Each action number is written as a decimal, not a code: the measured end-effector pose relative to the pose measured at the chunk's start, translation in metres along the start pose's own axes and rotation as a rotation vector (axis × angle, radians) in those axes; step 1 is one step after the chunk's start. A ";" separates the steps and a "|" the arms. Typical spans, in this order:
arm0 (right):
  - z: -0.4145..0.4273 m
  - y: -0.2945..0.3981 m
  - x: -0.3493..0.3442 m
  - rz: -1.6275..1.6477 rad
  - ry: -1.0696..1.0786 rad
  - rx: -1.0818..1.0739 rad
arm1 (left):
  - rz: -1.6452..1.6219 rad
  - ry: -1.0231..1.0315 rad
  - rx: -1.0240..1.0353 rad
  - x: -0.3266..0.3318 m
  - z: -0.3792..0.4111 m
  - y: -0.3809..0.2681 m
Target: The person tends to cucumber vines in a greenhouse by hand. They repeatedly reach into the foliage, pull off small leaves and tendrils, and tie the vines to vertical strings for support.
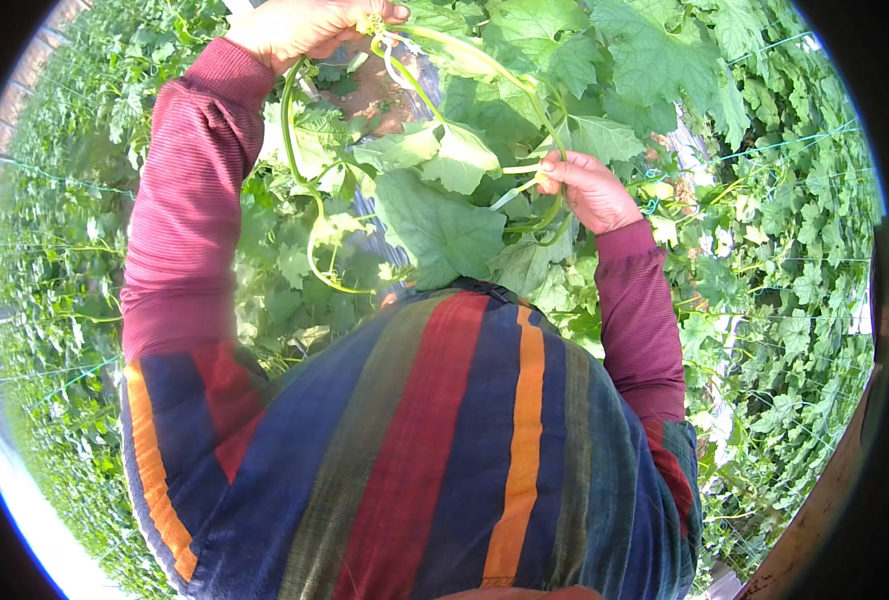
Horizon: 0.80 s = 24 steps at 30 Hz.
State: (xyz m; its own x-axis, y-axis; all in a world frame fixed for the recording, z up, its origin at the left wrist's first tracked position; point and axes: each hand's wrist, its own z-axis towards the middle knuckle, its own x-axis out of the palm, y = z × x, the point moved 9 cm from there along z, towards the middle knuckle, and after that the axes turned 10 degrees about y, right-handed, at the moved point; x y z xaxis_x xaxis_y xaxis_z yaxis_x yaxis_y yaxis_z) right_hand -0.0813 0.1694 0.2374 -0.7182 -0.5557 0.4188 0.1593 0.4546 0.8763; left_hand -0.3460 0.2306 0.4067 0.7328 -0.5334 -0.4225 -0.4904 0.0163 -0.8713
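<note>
At the top left of the view, my left hand (313, 30) is closed on a green vine stem near its curly yellow-green tip. The vine (482, 56) arches from there to the right and down to my right hand (591, 187), whose thumb and fingers pinch the stem beside a leaf stalk. Between the hands hang a pale leaf (459, 157) and, lower, a large dark green leaf (438, 229). A looping stem with tendrils (291, 127) drops below my left hand. A white clip or tie (393, 67) shows near the vine tip; its exact kind is unclear.
Dense rows of climbing leafy plants (804, 225) stand on both sides, with thin green strings (782, 146) running through them. Behind the vine, bare soil (377, 86) and dark plastic sheeting (429, 79) show. A brownish edge (812, 517) curves along the lower right.
</note>
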 end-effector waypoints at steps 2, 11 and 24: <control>0.001 0.008 0.000 -0.106 -0.027 0.045 | -0.036 -0.046 0.046 -0.002 0.000 0.003; -0.002 0.057 -0.005 -0.929 -0.176 0.182 | -0.102 0.042 0.032 0.007 0.014 0.016; -0.027 0.073 -0.022 -1.245 -0.612 -0.198 | -0.088 0.106 0.130 0.026 0.037 -0.013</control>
State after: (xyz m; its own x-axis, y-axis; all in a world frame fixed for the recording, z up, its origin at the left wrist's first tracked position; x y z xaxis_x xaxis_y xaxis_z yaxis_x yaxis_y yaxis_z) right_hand -0.0361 0.1962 0.2990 -0.6263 -0.1054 -0.7724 -0.7381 -0.2386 0.6311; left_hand -0.3034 0.2475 0.3978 0.7129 -0.6237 -0.3206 -0.3565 0.0715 -0.9316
